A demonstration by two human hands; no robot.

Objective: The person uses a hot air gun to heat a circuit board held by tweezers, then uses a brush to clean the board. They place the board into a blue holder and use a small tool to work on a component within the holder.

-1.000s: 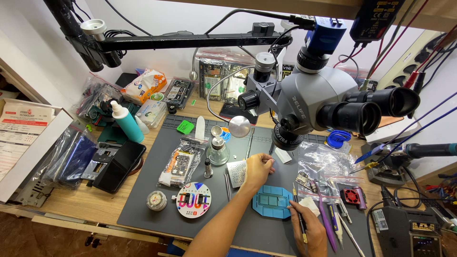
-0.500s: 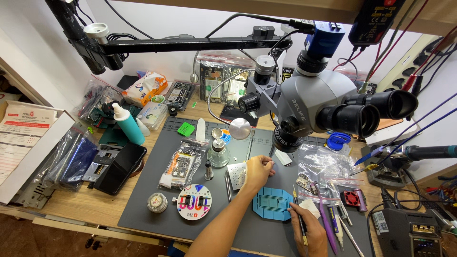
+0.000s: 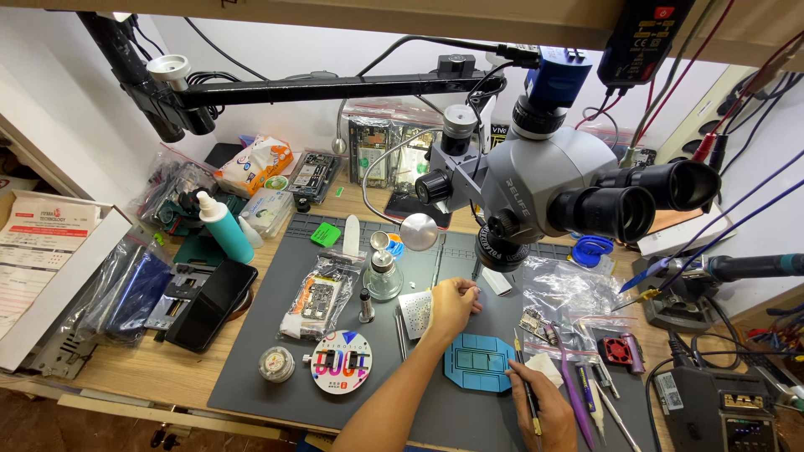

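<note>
My left hand (image 3: 453, 301) rests on the grey work mat (image 3: 276, 335) under the microscope (image 3: 553, 188), fingers curled, fingertips pinched near a small white piece by the lens; what it pinches is too small to tell. Beside it lies a perforated metal stencil (image 3: 415, 312). A blue fixture plate (image 3: 481, 361) sits just in front of that hand. My right hand (image 3: 544, 408) holds a thin black tool (image 3: 526, 387) like a pen, tip pointing up beside the blue plate's right edge and a white wipe (image 3: 544, 366).
A glass bottle (image 3: 383, 276), a bagged circuit board (image 3: 314, 297), a round colourful disc (image 3: 341, 362) and a small tin (image 3: 276, 364) lie on the mat's left. A teal bottle (image 3: 224, 228) and dark phone (image 3: 211, 303) are further left. Plastic bags, tweezers and a soldering station (image 3: 712, 406) crowd the right.
My left hand has stayed by the lens and the right hand keeps the tool; only the view has shifted slightly.
</note>
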